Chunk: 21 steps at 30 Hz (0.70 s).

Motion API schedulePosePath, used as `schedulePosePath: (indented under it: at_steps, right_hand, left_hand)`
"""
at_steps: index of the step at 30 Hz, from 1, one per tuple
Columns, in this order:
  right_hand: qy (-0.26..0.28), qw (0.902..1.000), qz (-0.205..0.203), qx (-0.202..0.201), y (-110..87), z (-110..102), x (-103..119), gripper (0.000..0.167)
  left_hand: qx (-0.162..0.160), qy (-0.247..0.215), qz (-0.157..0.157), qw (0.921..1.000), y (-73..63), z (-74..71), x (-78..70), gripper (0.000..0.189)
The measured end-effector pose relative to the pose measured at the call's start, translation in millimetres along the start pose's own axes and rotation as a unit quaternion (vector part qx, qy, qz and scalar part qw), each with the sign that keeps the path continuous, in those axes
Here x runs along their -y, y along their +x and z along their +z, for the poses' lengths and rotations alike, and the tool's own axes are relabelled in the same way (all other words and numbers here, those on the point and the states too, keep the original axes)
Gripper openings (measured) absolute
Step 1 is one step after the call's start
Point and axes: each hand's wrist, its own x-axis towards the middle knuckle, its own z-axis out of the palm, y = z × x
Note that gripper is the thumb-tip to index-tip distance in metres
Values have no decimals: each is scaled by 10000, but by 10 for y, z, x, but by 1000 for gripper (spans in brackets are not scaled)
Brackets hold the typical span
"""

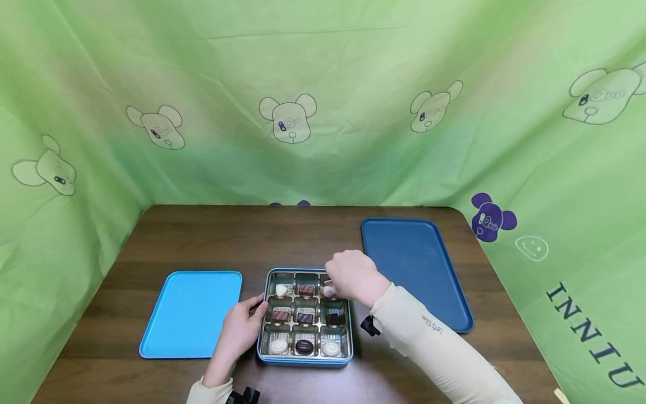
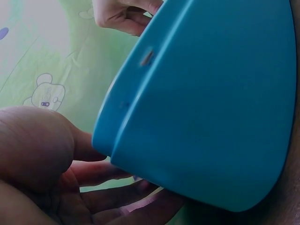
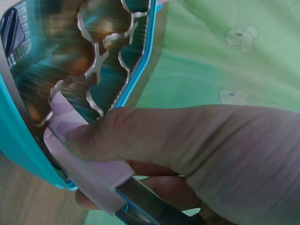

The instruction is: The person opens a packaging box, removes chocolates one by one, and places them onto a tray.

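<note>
A square blue tin [image 1: 305,363] stands on the table, holding a metallic divided tray of chocolates. White, brown and dark pieces sit in its compartments, among them a dark oval chocolate [image 1: 304,347]. My left hand [image 1: 241,330] grips the tin's left side, thumb at the rim and fingers against the wall [image 2: 140,192]. Over the back right compartment, my right hand [image 1: 355,276] pinches what looks like small tongs [image 3: 89,176] with pale pink tips and metal arms. The tips reach down into the tin. My right hand hides part of that compartment in the head view.
A light blue tray [image 1: 194,314] lies to the left of the tin. To the right and farther back lies a larger dark blue tray [image 1: 409,252], partly behind my right forearm. A green printed curtain [image 1: 323,67] surrounds the wooden table [image 1: 252,235].
</note>
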Motion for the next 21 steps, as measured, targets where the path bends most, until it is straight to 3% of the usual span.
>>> schedulePosePath:
  at_steps: [8,21]
  right_hand:
    - [109,9998,-59,-143,-65,-28,-81,35]
    - [222,9990,244,-313,-285,-352,-217,21]
  left_hand:
    - [-4,28,63,10000,6,8,4,36]
    - [-16,-1,8,10000,0,-5,4,36]
